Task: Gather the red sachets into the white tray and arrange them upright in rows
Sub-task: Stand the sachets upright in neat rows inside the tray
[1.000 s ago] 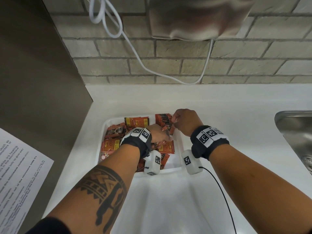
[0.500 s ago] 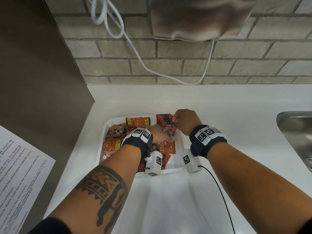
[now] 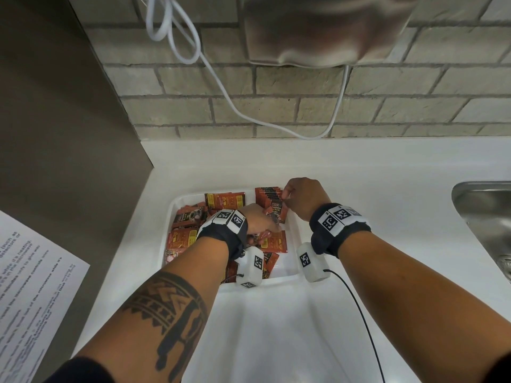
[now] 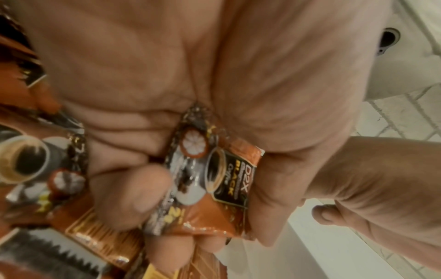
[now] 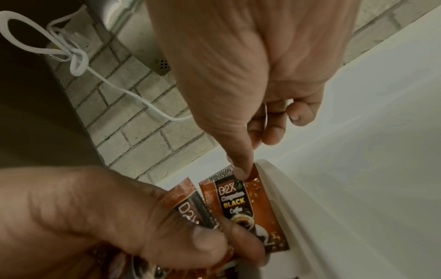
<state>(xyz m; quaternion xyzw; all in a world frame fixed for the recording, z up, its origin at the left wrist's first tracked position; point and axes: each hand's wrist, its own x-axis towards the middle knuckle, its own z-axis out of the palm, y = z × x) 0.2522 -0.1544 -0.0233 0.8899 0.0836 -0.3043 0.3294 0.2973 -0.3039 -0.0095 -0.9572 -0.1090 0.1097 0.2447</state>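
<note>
A white tray [image 3: 279, 280] on the counter holds several red sachets [image 3: 182, 239] lying loose and flat. A row of upright sachets [image 3: 266, 193] stands at its back right corner. My left hand [image 3: 260, 219] is over the tray's middle, and its fingers curl round one red sachet [image 4: 214, 181], also visible as the sachet [image 5: 188, 198] beside the row. My right hand [image 3: 300, 197] is at the row's right end. Its thumb presses the top edge of the front upright sachet [image 5: 241, 200] beside the tray's wall [image 5: 286, 198], with the fingers curled behind.
A steel sink [image 3: 484, 217] is set into the counter at the right. A grey panel [image 3: 69, 134] with a printed sheet [image 3: 27, 299] stands at the left. On the brick wall hang a white cable [image 3: 221, 78] and a steel unit [image 3: 326, 31].
Both hands stay in almost the same place over the tray's back right part. The left hand keeps its sachet, and the right hand stays on the upright row.
</note>
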